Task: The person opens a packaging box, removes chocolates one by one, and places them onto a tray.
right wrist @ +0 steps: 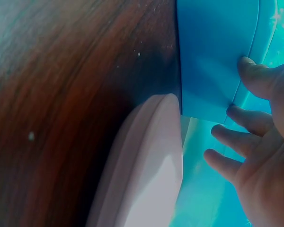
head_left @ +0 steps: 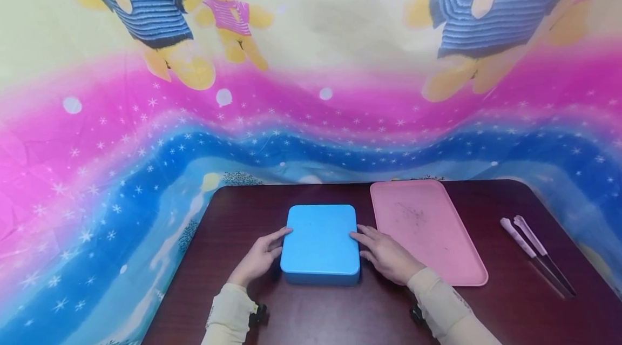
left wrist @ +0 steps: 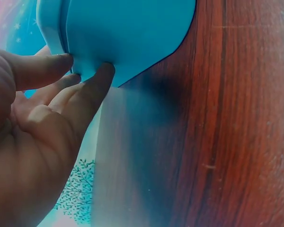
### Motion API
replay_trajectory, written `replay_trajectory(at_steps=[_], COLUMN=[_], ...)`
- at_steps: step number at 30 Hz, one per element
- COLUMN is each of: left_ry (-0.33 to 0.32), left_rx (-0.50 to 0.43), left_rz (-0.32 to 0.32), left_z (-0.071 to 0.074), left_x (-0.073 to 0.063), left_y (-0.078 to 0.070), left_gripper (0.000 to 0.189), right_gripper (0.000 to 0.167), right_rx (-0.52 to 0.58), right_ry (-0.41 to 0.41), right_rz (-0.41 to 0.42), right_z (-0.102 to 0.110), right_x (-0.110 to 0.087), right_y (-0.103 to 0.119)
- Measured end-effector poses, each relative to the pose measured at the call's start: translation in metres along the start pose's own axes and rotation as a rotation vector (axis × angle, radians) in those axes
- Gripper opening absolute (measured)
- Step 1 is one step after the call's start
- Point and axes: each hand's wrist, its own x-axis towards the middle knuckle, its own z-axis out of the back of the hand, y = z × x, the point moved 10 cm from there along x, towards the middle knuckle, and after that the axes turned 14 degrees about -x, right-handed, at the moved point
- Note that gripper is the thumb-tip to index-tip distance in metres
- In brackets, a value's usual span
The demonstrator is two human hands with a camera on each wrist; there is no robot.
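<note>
Head view: box (head_left: 319,239) on table (head_left: 330,312); I judge it could slip if left hand (head_left: 256,259) and right hand (head_left: 389,256), at its left and right sides, press unevenly, perhaps nudging the tray (head_left: 432,226) right of the box. Left wrist view: fingers fairly straight, slightly parted, tips touching the box. Right wrist view: fingers spread, two tips at the box's upper edge.

A: Surface?
B: Dark red-brown table (head_left: 311,318), wood grain, rounded far corners.
A: On it?
B: Blue lidded box (head_left: 320,242), left of middle. Pink tray (head_left: 447,248) just right of it, dark marks on its face, far end at the table's far edge.
A: Far right?
B: Metal tool (head_left: 531,234), two pale handles, tips toward near side. Can't tell if one piece or two.
</note>
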Motion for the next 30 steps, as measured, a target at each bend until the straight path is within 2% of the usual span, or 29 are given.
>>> replay_trajectory(at_steps=[7, 15, 25, 30], left_ry=[0.016, 0.03, 0.069, 0.083], left_rx=[-0.033, -0.051, -0.149, -0.181], left_rz=[0.022, 0.032, 0.048, 0.055], left_z=[0.0004, 0.0, -0.002, -0.0035], left_x=[-0.0013, -0.0019, -0.0022, -0.0021], left_y=[0.0031, 0.0034, 0.0067, 0.0087], left_gripper=[0.056, 0.054, 0.054, 0.056], right_gripper=[0.052, 0.054, 0.053, 0.053], right_rx=[0.093, 0.179, 0.286, 0.298], right_ry=[0.063, 0.051, 0.07, 0.064], right_rz=[-0.039, -0.035, -0.011, 0.013], right_z=[-0.0042, -0.0044, -0.0091, -0.0054], right_x=[0.0, 0.0009, 0.004, 0.0051], right_y=[-0.0051, -0.0073, -0.0105, -0.0098])
